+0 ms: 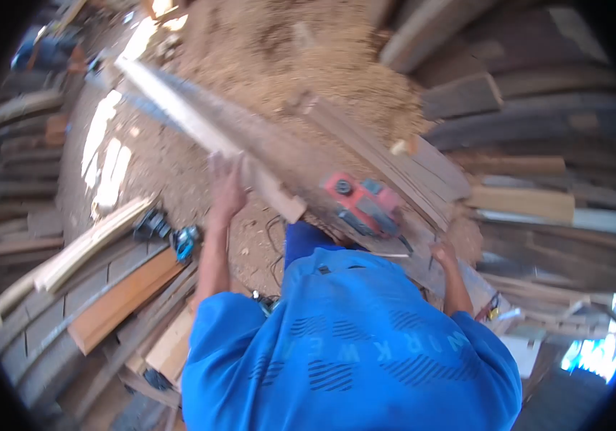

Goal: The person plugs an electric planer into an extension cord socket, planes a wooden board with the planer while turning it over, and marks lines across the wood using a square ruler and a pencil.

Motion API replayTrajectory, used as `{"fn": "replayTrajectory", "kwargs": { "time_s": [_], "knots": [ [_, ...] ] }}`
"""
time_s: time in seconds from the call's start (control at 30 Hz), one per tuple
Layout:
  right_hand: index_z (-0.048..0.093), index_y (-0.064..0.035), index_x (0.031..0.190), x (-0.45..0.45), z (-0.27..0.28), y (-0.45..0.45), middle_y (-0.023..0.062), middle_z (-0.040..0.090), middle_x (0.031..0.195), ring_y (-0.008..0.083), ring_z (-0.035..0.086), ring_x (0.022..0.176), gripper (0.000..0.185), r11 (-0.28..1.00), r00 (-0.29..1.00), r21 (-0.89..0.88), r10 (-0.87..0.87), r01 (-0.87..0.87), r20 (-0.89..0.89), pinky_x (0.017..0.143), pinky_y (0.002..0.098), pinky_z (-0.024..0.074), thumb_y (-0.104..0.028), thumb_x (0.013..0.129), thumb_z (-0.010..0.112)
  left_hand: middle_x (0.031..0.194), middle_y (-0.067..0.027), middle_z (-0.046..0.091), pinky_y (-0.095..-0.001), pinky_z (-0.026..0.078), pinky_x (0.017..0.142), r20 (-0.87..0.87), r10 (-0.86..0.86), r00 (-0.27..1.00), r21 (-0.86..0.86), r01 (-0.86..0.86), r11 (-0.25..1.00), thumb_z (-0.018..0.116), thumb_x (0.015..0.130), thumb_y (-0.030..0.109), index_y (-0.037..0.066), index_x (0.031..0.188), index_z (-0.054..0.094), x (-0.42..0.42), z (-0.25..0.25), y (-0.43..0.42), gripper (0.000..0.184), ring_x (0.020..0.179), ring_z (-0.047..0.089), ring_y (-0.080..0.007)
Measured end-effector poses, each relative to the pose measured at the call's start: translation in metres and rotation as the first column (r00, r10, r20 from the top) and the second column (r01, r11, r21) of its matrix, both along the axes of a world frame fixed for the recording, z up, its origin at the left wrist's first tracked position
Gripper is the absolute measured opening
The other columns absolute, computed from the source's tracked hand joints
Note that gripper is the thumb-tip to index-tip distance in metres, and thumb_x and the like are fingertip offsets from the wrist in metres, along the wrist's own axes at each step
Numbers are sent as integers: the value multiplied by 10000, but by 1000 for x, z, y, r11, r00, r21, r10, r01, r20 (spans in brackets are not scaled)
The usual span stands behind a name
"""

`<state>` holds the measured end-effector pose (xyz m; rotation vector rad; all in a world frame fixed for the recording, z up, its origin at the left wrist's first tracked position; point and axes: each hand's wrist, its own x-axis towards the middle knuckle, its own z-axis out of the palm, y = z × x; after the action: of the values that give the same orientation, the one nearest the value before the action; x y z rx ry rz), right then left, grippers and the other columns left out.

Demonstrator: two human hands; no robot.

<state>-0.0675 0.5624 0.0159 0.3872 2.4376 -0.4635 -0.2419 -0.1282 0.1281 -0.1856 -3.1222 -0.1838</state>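
Observation:
My left hand [227, 185] is at the near edge of a long wooden plank [186, 118], its fingers laid over the top and closed on it. The plank slants from the upper left down to a cut end by my legs. A closed right hand [445, 251] is over the workbench's right part, beside a narrow length of wood [376, 158]. Something thin and dark shows at its fingers, too blurred to name. Between my hands a red and black electric planer [365, 203] rests on the workbench [279, 154].
Wood shavings [365, 82] cover the ground beyond the bench. Stacked timber [531, 136] rises at the right, and more boards [125, 298] lie at the left with a blue power tool [184, 243] on them. A dark cable [273, 241] hangs near my legs.

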Motion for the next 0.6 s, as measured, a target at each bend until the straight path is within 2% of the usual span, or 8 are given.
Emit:
{"fn": "replayTrajectory", "kwargs": {
  "time_s": [0.07,0.17,0.23,0.33,0.4,0.47,0.53,0.6],
  "knots": [
    [772,-14,995,14,28,0,269,707,1132,417,655,1121,466,979,994,200,26,-47,103,957,478,510,-433,902,591,1604,-336,287,-587,113,1256,90,-73,993,-63,78,995,691,791,89,112,1563,407,-7,9,-9,823,1533,165,-504],
    [760,12,927,71,-24,23,267,719,1062,449,659,1082,490,979,998,199,-53,47,26,961,485,514,-451,898,600,1595,-301,326,-600,145,1247,95,-236,967,-90,245,965,733,741,75,105,1496,499,-32,20,3,792,1519,225,-488],
    [761,12,939,84,-7,14,267,719,1065,456,661,1079,473,967,989,232,-126,105,80,954,485,520,-430,913,594,1536,-289,391,-598,177,1241,254,-385,888,-104,420,901,766,713,85,93,1420,550,-57,12,10,740,1477,297,-480],
    [760,15,958,95,5,-11,265,719,1069,457,662,1090,450,783,861,387,-503,488,-68,928,492,532,-399,944,585,1278,-199,586,-588,321,1146,333,-509,794,-24,546,837,828,667,136,77,1177,631,-81,24,22,549,1296,472,-424],
    [743,11,1124,100,1,-5,256,698,1221,427,613,1240,452,867,905,381,-398,320,146,1043,512,475,-358,945,554,1176,-159,647,-562,375,1085,387,-540,747,1,586,811,868,638,188,83,1121,636,-92,35,31,546,1221,520,-397],
    [728,34,1130,118,-50,8,302,700,1160,419,663,1162,479,778,789,282,-606,561,104,980,491,519,-390,916,671,1162,-155,664,-544,390,1074,469,-539,700,-66,636,769,893,618,279,100,1136,645,-109,24,25,603,1185,551,-388],
    [715,52,1128,123,-65,6,329,692,1145,445,662,1143,513,788,801,251,-594,562,72,960,508,525,-396,878,716,1207,-162,667,-529,391,1088,527,-528,666,-101,666,739,915,593,357,108,1194,638,-124,10,20,707,1223,552,-388],
    [731,61,979,120,-50,-19,294,725,999,447,697,1005,487,668,736,309,-611,677,-291,944,514,525,-417,900,685,1267,-161,657,-529,379,1106,507,-527,682,-81,646,759,928,575,392,117,1251,621,-133,6,27,792,1279,534,-392]
  ]
}}
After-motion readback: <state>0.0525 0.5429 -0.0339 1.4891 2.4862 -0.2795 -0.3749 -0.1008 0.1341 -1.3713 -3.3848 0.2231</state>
